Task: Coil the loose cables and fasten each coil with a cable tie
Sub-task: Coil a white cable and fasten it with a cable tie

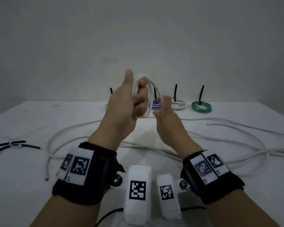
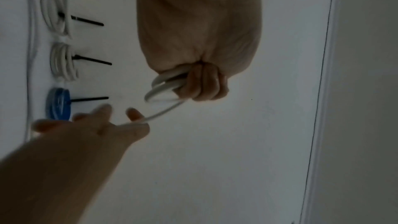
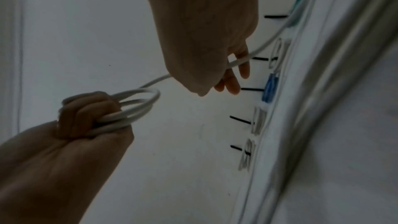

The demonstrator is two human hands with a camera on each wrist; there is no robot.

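Nearest the camera, two black wrist straps with white marker tags (image 1: 79,166) are worn, one on each forearm, held over the near edge of the white table (image 1: 23,185).

The left hand (image 1: 121,112) is raised above the middle of the table, fingers curled tight round a small white coil (image 3: 137,106) of a few loops, thumb pointed up. The right hand (image 1: 166,118) is just beside it, and the cable's free run (image 3: 264,43) is passed through it, loosely pinched between thumb and fingers while the other fingers are left fairly straight. It's a bit blurry, so the exact grip can't be made out.

The rest of the loose white cable (image 1: 220,140) is sprawled in big loops across the middle and right side of the table, with one bare end (image 1: 47,178) near the left front.

Finished coils are lined up along the far edge, each with a black tie tail stuck upward: a green coil (image 1: 201,106) furthest right, a white coil (image 1: 179,104) next, then a blue coil (image 1: 156,106) partly hidden behind the hands. Two more pale ones are seen in the right wrist view.

Spare black cable ties (image 1: 15,145) are bundled near the left edge.
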